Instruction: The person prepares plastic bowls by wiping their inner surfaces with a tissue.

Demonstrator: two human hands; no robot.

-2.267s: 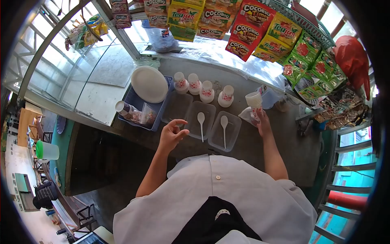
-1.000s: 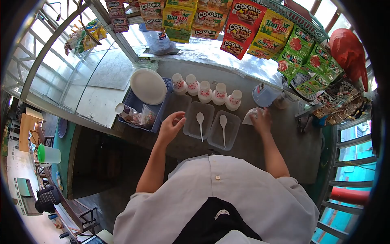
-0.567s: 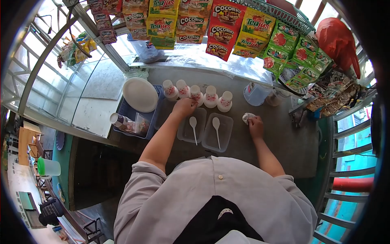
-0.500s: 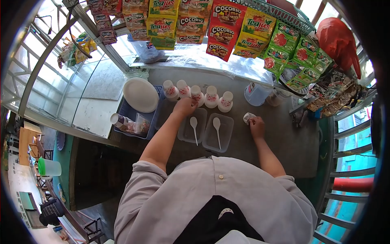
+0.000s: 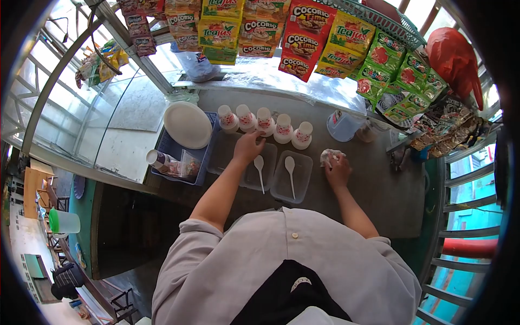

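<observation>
Seen from above, a person in a pale grey shirt (image 5: 244, 244) stands at a dark counter (image 5: 382, 189), both bare hands forward. The left hand (image 5: 250, 146) reaches to the third of five white cups (image 5: 264, 118), its fingertips at the cup's lower part; whether they touch it or grip it I cannot tell. The cups stand upside down in a row, narrow ends up, marked with pinkish-red print. The right hand (image 5: 338, 171), well apart from the left, has its fingers gathered on a crumpled white wad (image 5: 330, 156), cloth or plastic, just above the counter or resting on it. Between the hands and below the cups lie clear shallow trays: a left tray (image 5: 221, 156), partly behind the left forearm, a middle tray (image 5: 250, 177) holding a white spoon (image 5: 260, 167), and a right tray (image 5: 304, 174) holding a second spoon (image 5: 291, 170). Left of these, a blue basket (image 5: 204, 162) carries white round plates (image 5: 188, 125) and a tipped container (image 5: 157, 158). Beyond the wad stands a bluish clear tub (image 5: 343, 128). Along the top hang drink sachets (image 5: 302, 40), yellow, red and green, beside a red plastic bag (image 5: 450, 60).
</observation>
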